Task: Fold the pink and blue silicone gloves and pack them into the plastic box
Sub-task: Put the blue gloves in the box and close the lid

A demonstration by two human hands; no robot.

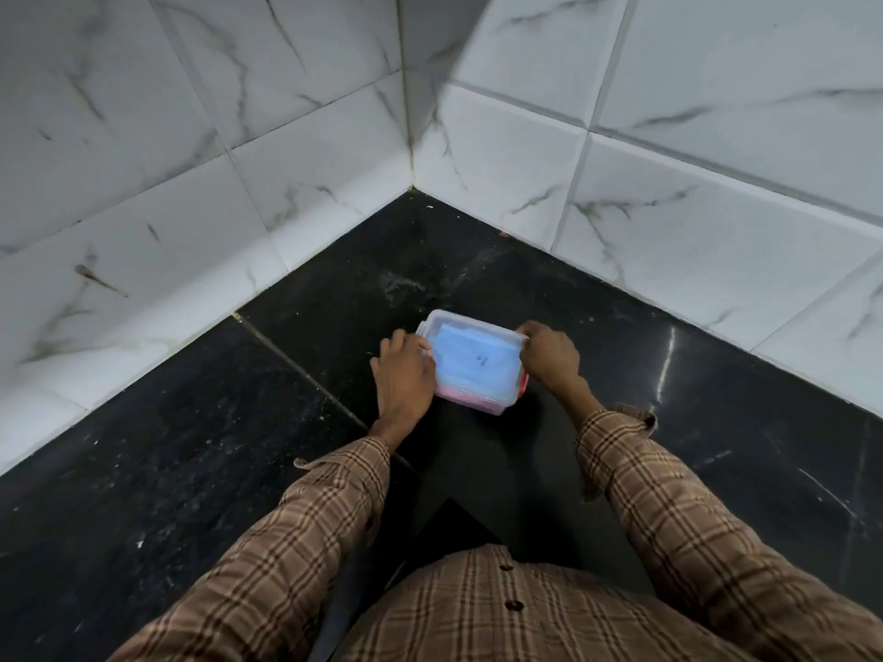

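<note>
White tiled walls [669,136] with grey streaks meet in a corner. Below them lies a shiny black counter [191,446], and its far edge touches both walls.

A person in a brown checked shirt [478,613] reaches forward with both arms.

The plastic box [470,363] sits on the black counter, near the corner and between the two hands. It is see-through and has a clear lid on top. A small red clip shows on its right side.

Inside the box, the blue glove [473,360] lies folded flat on top. The pink glove [466,398] lies under it, and only a pink strip shows at the near edge.

The left hand [403,375] is on the left side of the box, with its fingers curled over the lid's edge. The right hand [549,353] grips the right side of the box near the red clip. It looks like both hands press on the lid, but the fingertips are hard to see.
</note>
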